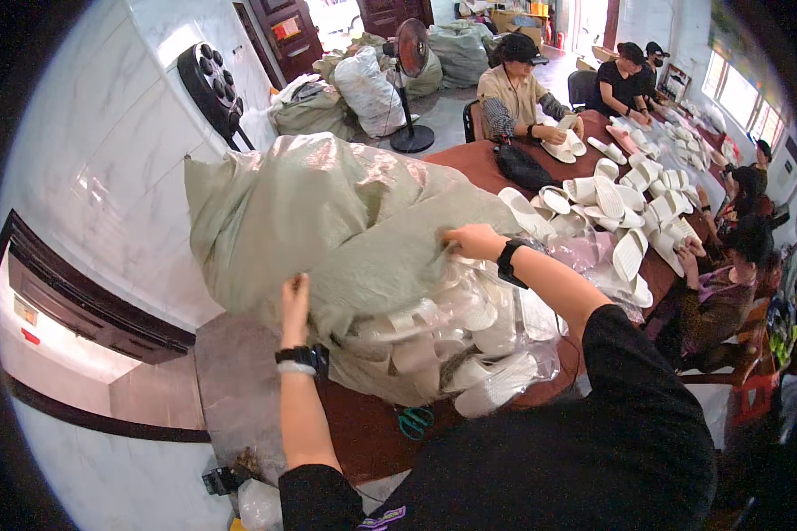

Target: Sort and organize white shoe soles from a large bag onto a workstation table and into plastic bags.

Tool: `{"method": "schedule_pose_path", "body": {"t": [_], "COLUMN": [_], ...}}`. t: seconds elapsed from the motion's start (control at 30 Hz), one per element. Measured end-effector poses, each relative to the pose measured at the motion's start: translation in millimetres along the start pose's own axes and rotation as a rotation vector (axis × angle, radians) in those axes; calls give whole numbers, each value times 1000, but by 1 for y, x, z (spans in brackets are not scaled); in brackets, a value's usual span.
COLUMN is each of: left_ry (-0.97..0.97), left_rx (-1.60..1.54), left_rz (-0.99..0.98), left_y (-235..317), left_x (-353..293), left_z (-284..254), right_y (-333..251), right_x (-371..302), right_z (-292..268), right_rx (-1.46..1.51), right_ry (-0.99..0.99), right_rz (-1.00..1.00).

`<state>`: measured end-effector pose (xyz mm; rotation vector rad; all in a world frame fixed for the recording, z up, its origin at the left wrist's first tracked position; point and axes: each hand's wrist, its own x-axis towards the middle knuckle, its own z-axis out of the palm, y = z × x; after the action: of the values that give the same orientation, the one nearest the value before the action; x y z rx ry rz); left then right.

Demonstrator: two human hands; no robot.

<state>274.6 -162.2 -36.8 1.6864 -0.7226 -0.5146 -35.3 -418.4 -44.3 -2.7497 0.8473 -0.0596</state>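
Note:
A large pale green woven sack [328, 212] lies over the near end of the table, its mouth turned toward me. My left hand [296, 296] is closed on the sack's near left edge. Farther right, my right hand [475, 241] pinches the upper edge of its mouth. Below the raised cloth, several white slippers [496, 380] in clear plastic bags show at the opening. How far they reach inside is hidden. Green-handled scissors [414, 423] rest on the brown tabletop close to my body.
Loose white slippers [629, 208] heap along the brown table [469, 164] to the right. A co-worker [518, 88] across it handles slippers; other people sit farther along both sides. A standing fan [410, 80] and stuffed sacks [367, 88] stand behind, a marble wall [97, 177] at left.

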Motion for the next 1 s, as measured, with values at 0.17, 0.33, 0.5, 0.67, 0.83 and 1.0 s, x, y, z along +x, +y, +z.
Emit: {"method": "schedule_pose_path", "body": {"t": [0.17, 0.33, 0.5, 0.67, 0.83, 1.0], "left_ry": [-387, -76, 383, 139, 196, 193], "left_rx": [402, 512, 260, 335, 266, 458], "left_rz": [126, 175, 177, 52, 2, -56], "left_y": [1, -32, -62, -117, -87, -117], "left_x": [-33, -21, 4, -10, -47, -116], "left_z": [27, 2, -32, -23, -24, -45], "right_y": [50, -41, -53, -20, 52, 184], "right_x": [95, 200, 201, 129, -41, -217], "right_z": [-55, -112, -102, -68, -88, -63], "right_rx": [257, 399, 619, 396, 581, 545], "right_ry": [678, 704, 486, -116, -172, 188], "right_rz": [120, -118, -364, -404, -84, 467]}}
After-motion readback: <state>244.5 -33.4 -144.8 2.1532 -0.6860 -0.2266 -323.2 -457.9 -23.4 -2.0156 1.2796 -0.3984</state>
